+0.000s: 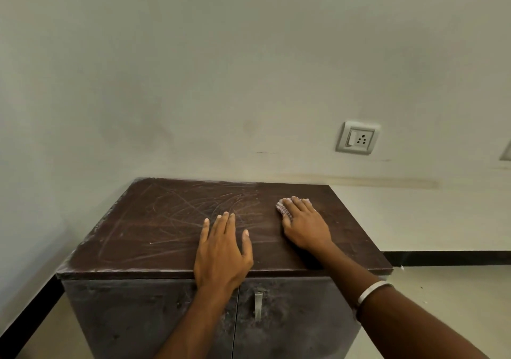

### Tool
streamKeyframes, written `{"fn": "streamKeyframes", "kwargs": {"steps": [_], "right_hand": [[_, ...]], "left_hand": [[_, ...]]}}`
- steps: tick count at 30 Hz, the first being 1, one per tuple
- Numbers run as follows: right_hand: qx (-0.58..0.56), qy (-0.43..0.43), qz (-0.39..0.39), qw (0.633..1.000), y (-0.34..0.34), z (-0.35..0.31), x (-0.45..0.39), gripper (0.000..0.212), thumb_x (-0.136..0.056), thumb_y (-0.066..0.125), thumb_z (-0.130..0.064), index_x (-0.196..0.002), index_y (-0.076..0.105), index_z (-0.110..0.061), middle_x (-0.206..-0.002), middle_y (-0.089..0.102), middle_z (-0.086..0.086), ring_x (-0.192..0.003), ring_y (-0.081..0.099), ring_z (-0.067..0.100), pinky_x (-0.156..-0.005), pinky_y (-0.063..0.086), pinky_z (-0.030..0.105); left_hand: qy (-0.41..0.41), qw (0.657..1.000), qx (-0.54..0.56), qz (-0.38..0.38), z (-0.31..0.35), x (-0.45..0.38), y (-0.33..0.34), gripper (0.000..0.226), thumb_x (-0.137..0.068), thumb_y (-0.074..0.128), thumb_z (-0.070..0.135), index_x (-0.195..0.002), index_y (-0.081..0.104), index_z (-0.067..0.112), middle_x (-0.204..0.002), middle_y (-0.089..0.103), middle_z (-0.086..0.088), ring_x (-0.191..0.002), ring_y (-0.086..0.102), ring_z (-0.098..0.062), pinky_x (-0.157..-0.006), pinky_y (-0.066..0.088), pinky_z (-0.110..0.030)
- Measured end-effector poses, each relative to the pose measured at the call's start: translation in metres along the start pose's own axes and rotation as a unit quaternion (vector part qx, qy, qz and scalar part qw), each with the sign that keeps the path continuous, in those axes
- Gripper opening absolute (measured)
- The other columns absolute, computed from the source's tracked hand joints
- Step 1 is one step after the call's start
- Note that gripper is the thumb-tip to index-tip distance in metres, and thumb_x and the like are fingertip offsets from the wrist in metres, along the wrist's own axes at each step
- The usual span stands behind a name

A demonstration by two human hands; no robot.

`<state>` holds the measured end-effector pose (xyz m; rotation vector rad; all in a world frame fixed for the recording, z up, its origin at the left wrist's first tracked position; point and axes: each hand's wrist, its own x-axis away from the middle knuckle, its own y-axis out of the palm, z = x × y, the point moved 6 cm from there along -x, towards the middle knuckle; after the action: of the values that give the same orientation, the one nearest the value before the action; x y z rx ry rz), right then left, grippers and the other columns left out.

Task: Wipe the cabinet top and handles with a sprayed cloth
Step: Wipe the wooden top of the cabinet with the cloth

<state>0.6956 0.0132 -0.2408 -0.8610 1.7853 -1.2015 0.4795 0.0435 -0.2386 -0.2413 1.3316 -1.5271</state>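
A dark brown cabinet top (154,228), dusty and streaked with scratches, fills the middle of the view. My left hand (221,251) lies flat on it near the front edge, fingers straight and spread. My right hand (304,226) presses a small checked cloth (283,209) onto the right part of the top; the cloth shows only past the fingertips. Below the front edge, a metal handle (258,304) hangs on the right door. The left door's handle is hidden by my left forearm.
The cabinet stands in a corner against a pale wall. A switch and socket plate (357,137) sits on the wall above the right rear. A black skirting (448,257) runs along the pale floor on both sides.
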Motion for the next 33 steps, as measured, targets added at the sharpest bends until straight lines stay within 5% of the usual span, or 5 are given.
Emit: {"fn": "streamKeyframes", "kwargs": {"steps": [7,16,27,33], "right_hand": [[0.028,0.063,0.006,0.998,-0.012,0.027,0.013,0.054,-0.099,0.031,-0.037,-0.151,0.028,-0.023,-0.161,0.022,0.004,-0.15,0.013,0.025,-0.123,0.007,0.04],[-0.009,-0.043,0.013,0.999,0.006,-0.049,0.044,0.055,-0.096,0.032,-0.041,-0.15,0.029,-0.029,-0.16,0.026,-0.001,-0.15,0.015,0.022,-0.121,0.014,0.039],[0.032,0.078,0.021,0.996,-0.038,0.08,0.079,0.051,-0.099,0.032,-0.039,-0.149,0.03,-0.032,-0.159,0.027,-0.004,-0.149,0.017,0.018,-0.123,0.014,0.039],[0.042,0.108,0.031,0.993,-0.044,0.075,0.087,0.05,-0.098,0.034,-0.036,-0.148,0.033,-0.029,-0.159,0.028,-0.002,-0.148,0.019,0.021,-0.122,0.015,0.039]], "left_hand": [[-0.001,1.0,-0.006,0.001,0.0,0.0,0.0,0.062,-0.097,0.025,0.047,-0.148,0.032,0.012,-0.154,0.034,-0.003,-0.145,0.025,-0.014,-0.123,0.007,-0.036],[-0.009,1.0,-0.013,-0.005,-0.002,-0.001,-0.001,0.06,-0.097,0.029,0.042,-0.147,0.034,0.009,-0.153,0.037,-0.006,-0.144,0.027,-0.016,-0.122,0.008,-0.037],[-0.004,1.0,-0.003,-0.017,-0.001,0.001,-0.002,0.059,-0.098,0.03,0.04,-0.146,0.035,0.007,-0.152,0.037,-0.008,-0.143,0.028,-0.018,-0.122,0.009,-0.038],[-0.004,1.0,-0.007,-0.019,0.0,0.0,-0.002,0.059,-0.098,0.029,0.04,-0.147,0.034,0.006,-0.153,0.036,-0.008,-0.144,0.027,-0.018,-0.122,0.008,-0.039]]}}
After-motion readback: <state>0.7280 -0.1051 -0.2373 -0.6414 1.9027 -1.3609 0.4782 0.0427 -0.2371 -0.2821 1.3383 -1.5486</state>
